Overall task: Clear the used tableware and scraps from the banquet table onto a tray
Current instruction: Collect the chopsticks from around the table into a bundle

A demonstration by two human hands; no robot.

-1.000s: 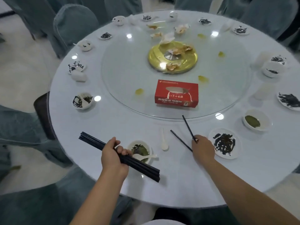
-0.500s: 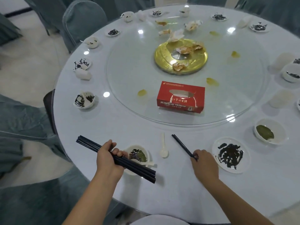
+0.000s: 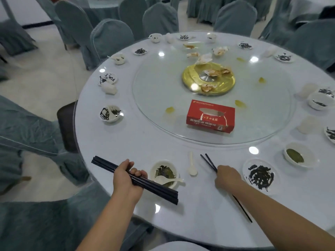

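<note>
My left hand [image 3: 127,180] is closed around a bundle of black chopsticks [image 3: 105,163] held over the near edge of the round white table [image 3: 137,142]. My right hand [image 3: 227,176] grips a pair of black chopsticks [image 3: 208,160] whose tips point toward the glass turntable and whose other end shows behind my forearm. Between my hands stand a white bowl [image 3: 164,173] with green scraps and a spoon in it, and a loose white spoon [image 3: 192,166]. A plate with dark scraps [image 3: 260,175] lies right of my right hand.
A red tissue box [image 3: 210,115] sits on the glass turntable [image 3: 163,91], along with crumpled napkins and yellow stains around a gold centre disc [image 3: 208,78]. Dirty small bowls and plates ring the table edge. Covered chairs [image 3: 110,38] surround the table.
My right hand has gathered the two separate chopsticks into one pair and pulled them toward me. The view has tilted up, showing more of the far table and chairs. The left hand keeps its bundle.
</note>
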